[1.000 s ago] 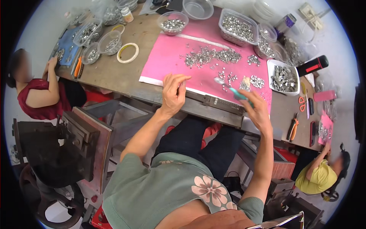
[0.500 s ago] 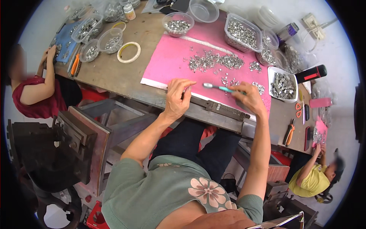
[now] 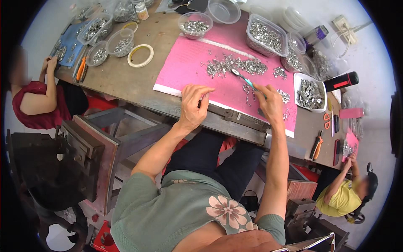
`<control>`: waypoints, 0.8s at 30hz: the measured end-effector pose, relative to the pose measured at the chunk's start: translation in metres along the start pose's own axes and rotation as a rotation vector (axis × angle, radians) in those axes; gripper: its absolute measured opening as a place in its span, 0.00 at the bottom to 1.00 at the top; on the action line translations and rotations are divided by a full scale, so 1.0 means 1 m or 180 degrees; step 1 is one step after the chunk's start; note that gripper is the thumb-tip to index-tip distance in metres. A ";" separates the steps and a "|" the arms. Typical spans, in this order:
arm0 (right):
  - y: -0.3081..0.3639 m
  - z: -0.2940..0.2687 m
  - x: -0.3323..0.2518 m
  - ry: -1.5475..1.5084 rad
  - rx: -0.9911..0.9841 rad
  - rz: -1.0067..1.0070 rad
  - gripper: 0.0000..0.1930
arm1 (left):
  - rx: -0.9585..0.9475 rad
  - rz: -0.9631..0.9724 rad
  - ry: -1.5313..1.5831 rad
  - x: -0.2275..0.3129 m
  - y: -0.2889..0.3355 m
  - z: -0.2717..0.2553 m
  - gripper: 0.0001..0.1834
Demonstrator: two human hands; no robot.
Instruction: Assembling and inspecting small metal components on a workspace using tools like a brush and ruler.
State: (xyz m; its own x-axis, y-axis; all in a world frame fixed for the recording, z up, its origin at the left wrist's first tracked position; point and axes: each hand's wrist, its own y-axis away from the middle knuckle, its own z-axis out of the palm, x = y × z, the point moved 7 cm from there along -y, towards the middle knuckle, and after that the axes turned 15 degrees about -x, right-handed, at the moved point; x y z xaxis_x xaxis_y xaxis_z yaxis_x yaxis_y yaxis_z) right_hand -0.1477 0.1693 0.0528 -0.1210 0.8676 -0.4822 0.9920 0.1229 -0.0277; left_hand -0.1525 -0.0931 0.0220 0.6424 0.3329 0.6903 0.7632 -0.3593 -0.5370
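Observation:
A toothbrush (image 3: 245, 79) with a teal handle and pale head is gripped in my right hand (image 3: 270, 103). Its head lies at the near edge of a loose pile of small shiny metal pieces (image 3: 239, 66) on the pink mat (image 3: 176, 69). My left hand (image 3: 194, 107) is at the mat's near edge, fingers bent and closed toward the thumb. Something small and dark shows by its fingertips, too hidden to name. Beside my right hand are scattered metal pieces (image 3: 283, 96). A slotted metal bar (image 3: 245, 119) runs along the bench edge below.
Clear tubs of metal parts (image 3: 267, 35) stand at the back. At right are a white tray (image 3: 297, 90), orange-handled scissors (image 3: 327, 121) and pliers (image 3: 317, 147). A tape roll (image 3: 140, 56) lies left. Co-workers sit on both sides, one in red (image 3: 37, 107), one in yellow (image 3: 342, 199).
My right hand has swung the toothbrush head away from near my left hand, up and slightly right to the metal pile. Some pieces near my right hand have shifted. My left hand stays nearly still.

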 end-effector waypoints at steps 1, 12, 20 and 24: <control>-0.003 -0.001 -0.005 -0.0033 0.0270 -0.0082 0.13 | 0.0011 -0.0018 -0.0012 -0.001 0.001 0.000 0.12; 0.030 0.005 -0.016 0.0324 0.0236 0.0275 0.12 | -0.0042 -0.0055 -0.0021 -0.002 0.002 -0.001 0.12; 0.069 -0.019 -0.019 -0.0144 0.0149 0.0325 0.16 | -0.0034 -0.0061 -0.0070 -0.004 0.005 -0.002 0.11; 0.100 -0.040 -0.010 -0.0388 -0.0231 0.0629 0.15 | -0.0037 -0.0014 -0.0063 -0.004 0.004 -0.001 0.11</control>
State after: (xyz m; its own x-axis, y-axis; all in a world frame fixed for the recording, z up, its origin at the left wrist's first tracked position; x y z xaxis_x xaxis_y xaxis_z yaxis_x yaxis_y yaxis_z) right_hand -0.0484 0.1923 0.0893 0.0847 0.8142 -0.5744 0.9903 -0.0052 0.1386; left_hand -0.1522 -0.0966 0.0177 0.6404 0.3516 0.6828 0.7652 -0.3680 -0.5282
